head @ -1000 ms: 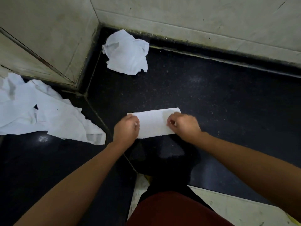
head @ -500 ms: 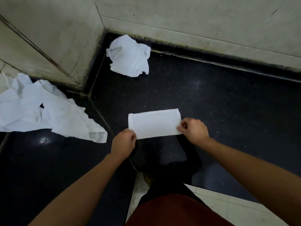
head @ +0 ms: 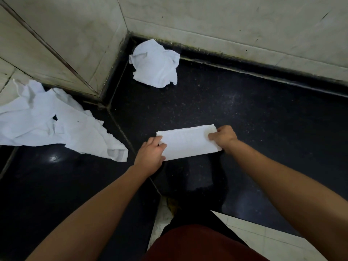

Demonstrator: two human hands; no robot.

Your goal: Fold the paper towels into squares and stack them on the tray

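Shifted onto short ends of folded paper towel [head: 188, 143], left hand [head: 151, 154] and right hand [head: 224, 137] each pinching one; poised for halving into square.

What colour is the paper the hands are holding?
White. The folded paper towel shows best in the head view, against the black counter.

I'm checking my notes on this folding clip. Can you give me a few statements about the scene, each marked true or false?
1. The left hand and right hand each hold one end of the folded paper towel. True.
2. The folded paper towel is already square. False: it is a long strip.
3. A crumpled paper towel lies in the far corner. True.
4. A tray of stacked towels is in view. False: no tray shows.
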